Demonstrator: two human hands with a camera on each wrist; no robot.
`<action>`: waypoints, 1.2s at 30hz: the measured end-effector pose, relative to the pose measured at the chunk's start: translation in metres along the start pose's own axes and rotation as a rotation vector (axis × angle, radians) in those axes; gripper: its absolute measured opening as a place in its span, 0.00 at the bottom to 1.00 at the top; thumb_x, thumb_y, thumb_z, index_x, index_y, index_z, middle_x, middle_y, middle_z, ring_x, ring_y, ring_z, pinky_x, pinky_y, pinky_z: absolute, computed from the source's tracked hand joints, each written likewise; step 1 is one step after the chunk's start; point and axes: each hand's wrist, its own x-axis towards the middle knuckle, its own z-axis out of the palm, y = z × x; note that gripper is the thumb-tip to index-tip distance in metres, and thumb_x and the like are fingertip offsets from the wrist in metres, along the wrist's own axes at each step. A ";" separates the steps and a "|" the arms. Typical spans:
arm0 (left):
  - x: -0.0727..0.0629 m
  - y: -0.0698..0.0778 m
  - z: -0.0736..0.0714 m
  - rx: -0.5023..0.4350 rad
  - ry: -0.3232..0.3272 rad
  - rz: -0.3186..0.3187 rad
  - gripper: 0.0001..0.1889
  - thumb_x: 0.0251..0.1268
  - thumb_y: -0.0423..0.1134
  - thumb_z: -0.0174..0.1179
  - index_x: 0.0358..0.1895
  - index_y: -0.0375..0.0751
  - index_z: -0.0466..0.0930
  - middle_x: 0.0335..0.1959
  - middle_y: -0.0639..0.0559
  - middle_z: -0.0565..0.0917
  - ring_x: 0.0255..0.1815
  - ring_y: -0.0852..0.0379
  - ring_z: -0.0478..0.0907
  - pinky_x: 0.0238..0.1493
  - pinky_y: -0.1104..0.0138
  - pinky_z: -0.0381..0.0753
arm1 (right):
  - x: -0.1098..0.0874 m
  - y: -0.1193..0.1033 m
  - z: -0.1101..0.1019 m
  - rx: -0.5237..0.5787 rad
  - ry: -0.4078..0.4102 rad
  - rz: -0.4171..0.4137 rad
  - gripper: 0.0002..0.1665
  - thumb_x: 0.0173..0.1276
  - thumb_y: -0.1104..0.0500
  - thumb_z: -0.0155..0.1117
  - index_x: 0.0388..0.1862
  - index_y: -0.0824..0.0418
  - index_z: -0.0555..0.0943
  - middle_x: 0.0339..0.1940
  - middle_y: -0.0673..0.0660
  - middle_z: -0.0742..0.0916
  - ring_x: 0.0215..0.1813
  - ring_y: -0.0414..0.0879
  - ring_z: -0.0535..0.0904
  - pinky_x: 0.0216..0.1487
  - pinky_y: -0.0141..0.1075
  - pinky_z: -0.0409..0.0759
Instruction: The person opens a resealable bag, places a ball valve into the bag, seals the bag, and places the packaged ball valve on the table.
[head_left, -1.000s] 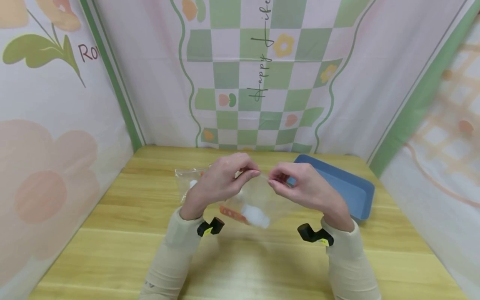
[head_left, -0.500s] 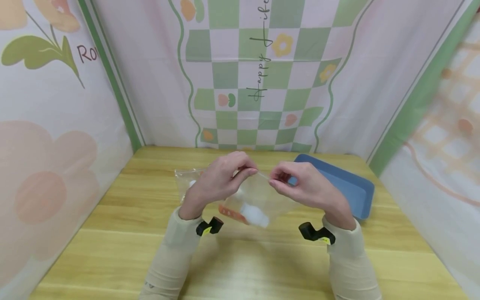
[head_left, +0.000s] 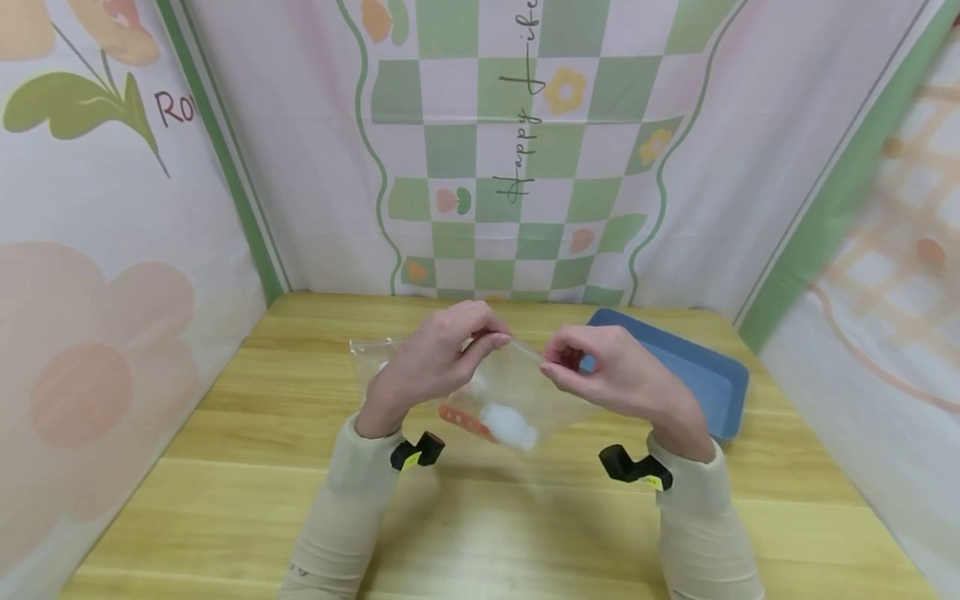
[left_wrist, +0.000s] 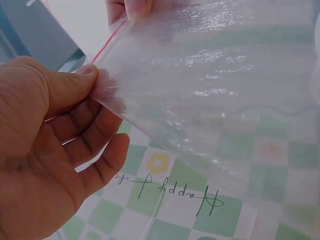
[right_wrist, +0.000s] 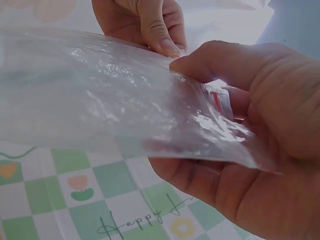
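A clear zip bag (head_left: 536, 392) with a red seal line along its top hangs between my hands, over the middle of the table. My left hand (head_left: 450, 354) pinches one top corner between thumb and forefinger; in the left wrist view its other fingers curl loosely below the plastic (left_wrist: 200, 90). Farther along the same edge, my right hand (head_left: 611, 367) pinches the seal, and the bag's end drapes across its fingers in the right wrist view. Low in the bag show a white bottle-like item (head_left: 508, 427) and an orange strip with pale marks (head_left: 465, 421).
Behind my left hand lies another clear bag (head_left: 367, 358), partly hidden. A blue rectangular tray (head_left: 727, 400) stands at the right rear of the wooden table (head_left: 225, 500), partly behind my right hand. Printed curtains (head_left: 315, 167) enclose the back and sides.
My hands have drawn slightly apart along the bag's top edge, the left moving a little left and up, the right a little right. More of the edge shows between them.
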 end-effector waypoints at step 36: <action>-0.004 -0.014 -0.011 -0.014 0.079 -0.020 0.05 0.70 0.34 0.59 0.37 0.36 0.81 0.29 0.51 0.79 0.29 0.62 0.69 0.31 0.72 0.70 | -0.005 -0.004 -0.008 -0.042 0.013 0.018 0.13 0.60 0.70 0.68 0.33 0.52 0.78 0.27 0.42 0.80 0.30 0.32 0.75 0.34 0.24 0.75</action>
